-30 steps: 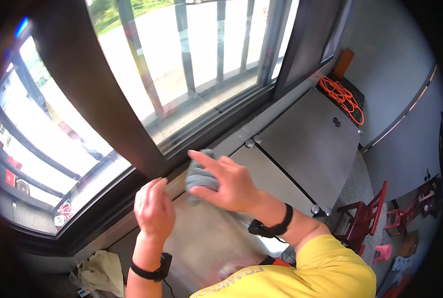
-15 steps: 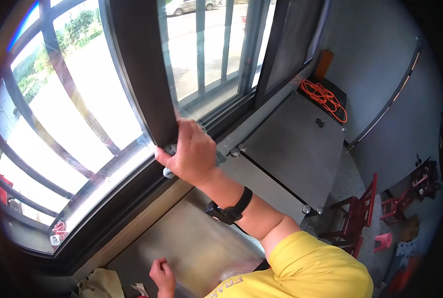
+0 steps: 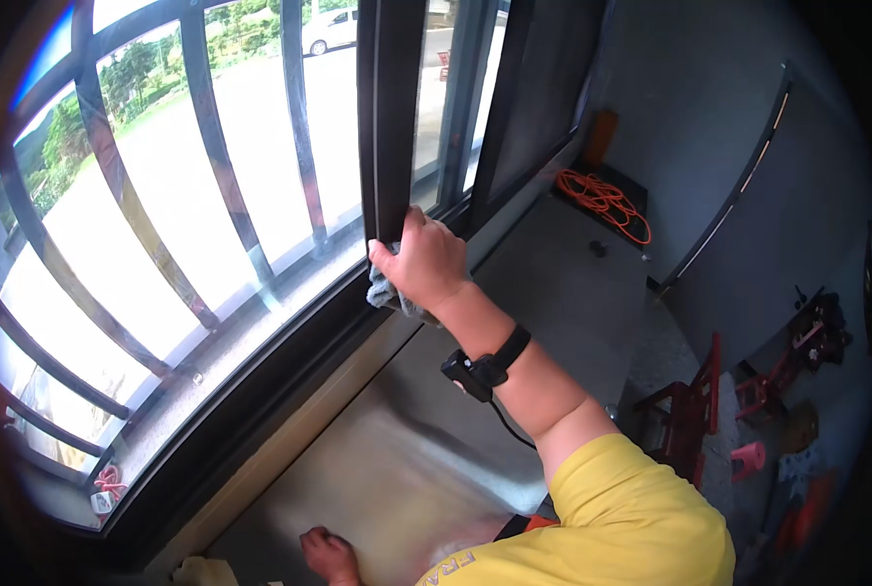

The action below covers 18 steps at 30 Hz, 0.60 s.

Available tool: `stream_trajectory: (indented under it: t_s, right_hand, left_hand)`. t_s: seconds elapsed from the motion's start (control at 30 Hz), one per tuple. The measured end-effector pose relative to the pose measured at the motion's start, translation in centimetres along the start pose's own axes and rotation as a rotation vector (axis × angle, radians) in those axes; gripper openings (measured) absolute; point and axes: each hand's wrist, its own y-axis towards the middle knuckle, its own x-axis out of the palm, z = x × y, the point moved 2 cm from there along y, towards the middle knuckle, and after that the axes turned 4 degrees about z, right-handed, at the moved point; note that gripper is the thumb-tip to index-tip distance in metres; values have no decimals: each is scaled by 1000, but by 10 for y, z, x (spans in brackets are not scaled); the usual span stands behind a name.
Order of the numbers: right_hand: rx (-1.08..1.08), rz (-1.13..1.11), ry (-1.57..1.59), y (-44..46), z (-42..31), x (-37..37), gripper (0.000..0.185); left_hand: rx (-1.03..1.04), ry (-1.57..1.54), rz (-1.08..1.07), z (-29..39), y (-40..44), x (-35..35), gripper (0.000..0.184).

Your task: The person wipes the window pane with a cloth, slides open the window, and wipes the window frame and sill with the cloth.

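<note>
My right hand (image 3: 429,256) is wrapped round the lower part of the dark upright frame (image 3: 390,127) of a sliding window panel, thumb on the left side. A crumpled grey-blue rag (image 3: 385,290) is pressed between the hand and the frame and hangs out below the palm. A black band with a small device (image 3: 480,371) circles the right wrist, and a cable trails from it. Low in the view, my left hand (image 3: 330,557) is curled over the grey tabletop, partly in shadow, with nothing visible in it.
Window bars (image 3: 211,137) stand outside the opening. A white plug with a pink cord (image 3: 104,500) lies on the sill. Coiled orange cable (image 3: 607,205) rests at the far end. Red wooden chairs (image 3: 685,405) and a pink stool (image 3: 747,459) stand to the right.
The window panel has slid rightward with my right hand and the rag, widening the barred opening. My left hand has dropped slightly lower. The view has shifted a little.
</note>
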Motion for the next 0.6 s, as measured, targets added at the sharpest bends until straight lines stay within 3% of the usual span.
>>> stream_trajectory:
  t_s: [0.17, 0.23, 0.6]
  right_hand:
    - [78, -53, -220, 21, 26, 2, 47]
    - [98, -122, -307, 32, 36, 4, 41]
    - [150, -118, -464, 65, 73, 10, 30]
  left_hand:
    - [13, 120, -24, 5, 1, -3, 9]
    - [2, 118, -22, 5, 2, -1, 9]
    - [-17, 159, -26, 8, 4, -2, 7]
